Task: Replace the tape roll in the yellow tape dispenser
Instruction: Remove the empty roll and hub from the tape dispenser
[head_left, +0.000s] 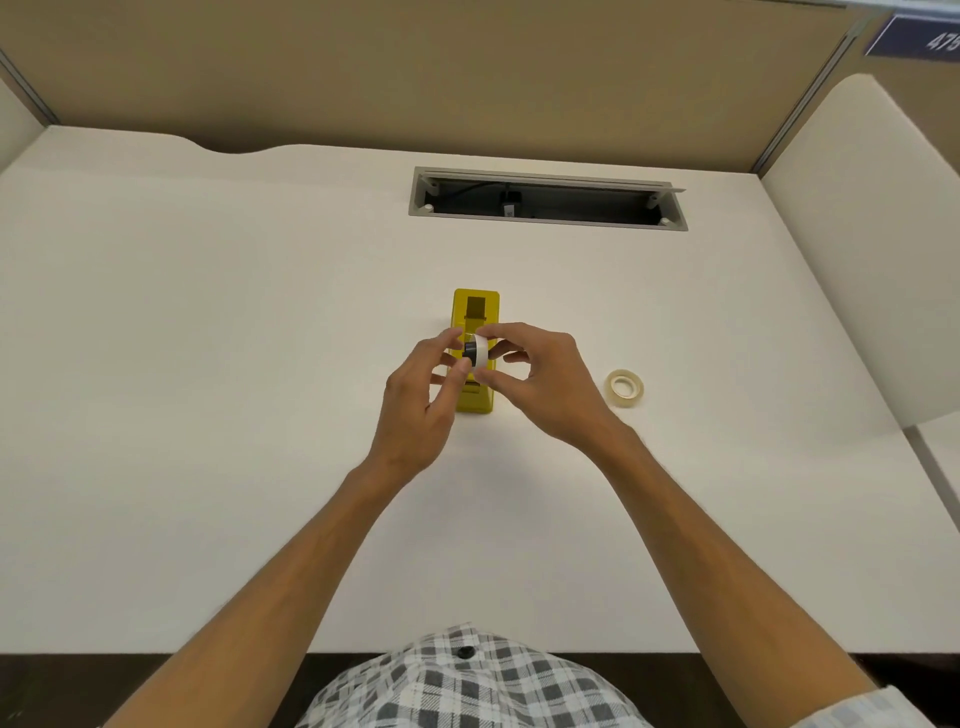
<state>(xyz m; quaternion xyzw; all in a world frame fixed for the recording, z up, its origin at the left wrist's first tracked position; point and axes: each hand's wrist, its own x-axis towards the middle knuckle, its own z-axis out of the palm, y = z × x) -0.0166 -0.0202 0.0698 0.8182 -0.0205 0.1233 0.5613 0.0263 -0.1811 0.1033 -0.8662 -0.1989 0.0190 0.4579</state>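
Note:
The yellow tape dispenser (475, 312) stands on the white desk, its long side pointing away from me. Above its middle I hold a white tape roll (481, 351) with a black hub (470, 351) in its centre. My right hand (540, 387) pinches the white roll between thumb and fingers. My left hand (421, 410) grips the black hub from the left side with its fingertips. A second, clear-yellowish tape roll (624, 388) lies flat on the desk to the right of my right hand.
An open cable tray slot (545, 200) is cut into the desk at the back. Tan partition walls enclose the desk at the back and right. The desk's front edge is near my checked shirt.

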